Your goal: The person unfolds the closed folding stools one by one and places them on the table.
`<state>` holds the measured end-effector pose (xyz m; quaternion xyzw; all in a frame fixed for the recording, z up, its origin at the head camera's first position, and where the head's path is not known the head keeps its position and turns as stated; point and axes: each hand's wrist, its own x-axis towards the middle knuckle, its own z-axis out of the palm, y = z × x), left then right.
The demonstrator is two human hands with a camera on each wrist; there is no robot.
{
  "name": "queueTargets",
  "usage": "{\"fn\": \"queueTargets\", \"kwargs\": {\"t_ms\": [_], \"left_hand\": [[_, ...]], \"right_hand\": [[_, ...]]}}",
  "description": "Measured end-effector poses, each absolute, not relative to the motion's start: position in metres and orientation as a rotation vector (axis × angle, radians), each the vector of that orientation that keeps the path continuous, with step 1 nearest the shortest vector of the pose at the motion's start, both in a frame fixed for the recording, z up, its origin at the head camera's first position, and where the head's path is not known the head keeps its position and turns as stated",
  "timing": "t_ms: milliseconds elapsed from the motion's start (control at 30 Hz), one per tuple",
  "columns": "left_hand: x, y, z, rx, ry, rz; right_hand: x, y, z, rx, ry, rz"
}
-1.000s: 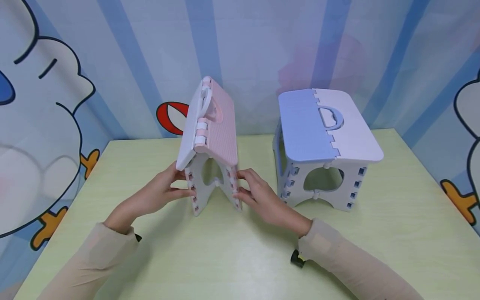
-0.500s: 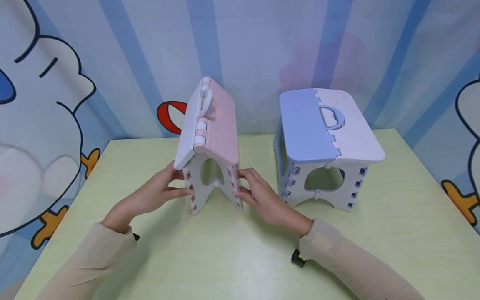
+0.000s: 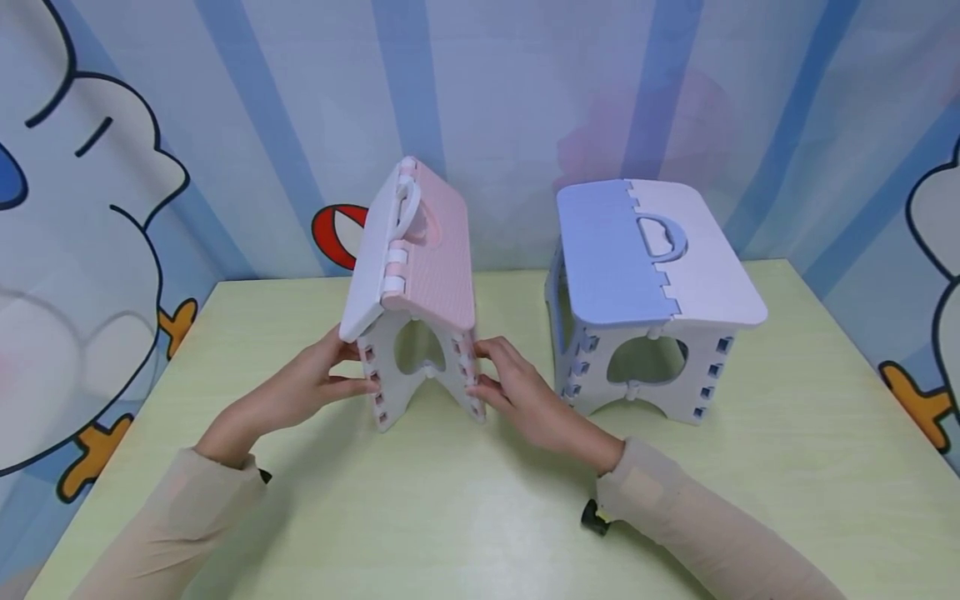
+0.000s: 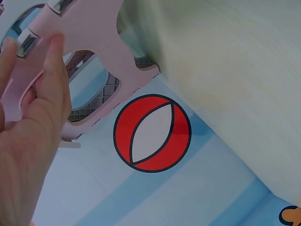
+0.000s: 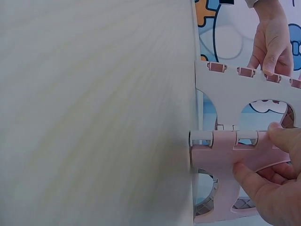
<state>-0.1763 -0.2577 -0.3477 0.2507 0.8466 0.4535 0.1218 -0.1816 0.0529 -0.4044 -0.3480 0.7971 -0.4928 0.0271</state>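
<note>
A pink and white folding step stool (image 3: pixel 444 275) stands half unfolded on the table, its top peaked like a roof and its legs partly spread. My left hand (image 3: pixel 292 390) grips its left leg panel near the hinged front edge; in the left wrist view, fingers reach into the cutout of the pink panel (image 4: pixel 89 30). On the other side, my right hand (image 3: pixel 525 402) holds the right leg panel. The right wrist view shows the thumb and a finger on the pink leg (image 5: pixel 223 157), with other fingers curled at its cutout.
A blue and white folding stool (image 3: pixel 615 258) stands fully unfolded to the right, close to my right forearm. Behind the light green table (image 3: pixel 480 517) hangs a striped cartoon curtain (image 3: pixel 495 125).
My left hand has moved slightly left with the left leg panel. The pink stool's legs stand a little wider and its peaked top is flatter. My right hand stays in place.
</note>
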Motion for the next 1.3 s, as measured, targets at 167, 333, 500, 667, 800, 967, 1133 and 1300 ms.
{"fn": "queueTargets", "kwargs": {"t_ms": [167,333,500,667,800,967,1133,1300], "left_hand": [[-0.177,-0.261,-0.349,0.779,2.487,1.312],[-0.177,-0.263,-0.35,0.786,2.482,1.312],[-0.176,-0.265,-0.351,0.779,2.483,1.309],[-0.176,-0.266,-0.352,0.75,2.487,1.308],[-0.177,-0.267,-0.351,0.739,2.488,1.309],[-0.176,-0.268,-0.351,0.742,2.49,1.305],[-0.177,-0.27,-0.351,0.77,2.497,1.297],[-0.178,-0.272,-0.351,0.81,2.508,1.282]], "right_hand": [[-0.182,0.053,-0.404,-1.072,2.464,-1.52],[-0.182,0.053,-0.405,-1.071,2.457,-1.523],[-0.183,0.053,-0.405,-1.088,2.463,-1.515],[-0.183,0.054,-0.405,-1.09,2.472,-1.505],[-0.184,0.054,-0.405,-1.082,2.469,-1.512],[-0.184,0.054,-0.405,-1.082,2.462,-1.518],[-0.184,0.054,-0.405,-1.053,2.449,-1.526],[-0.184,0.055,-0.404,-1.037,2.425,-1.528]]}}
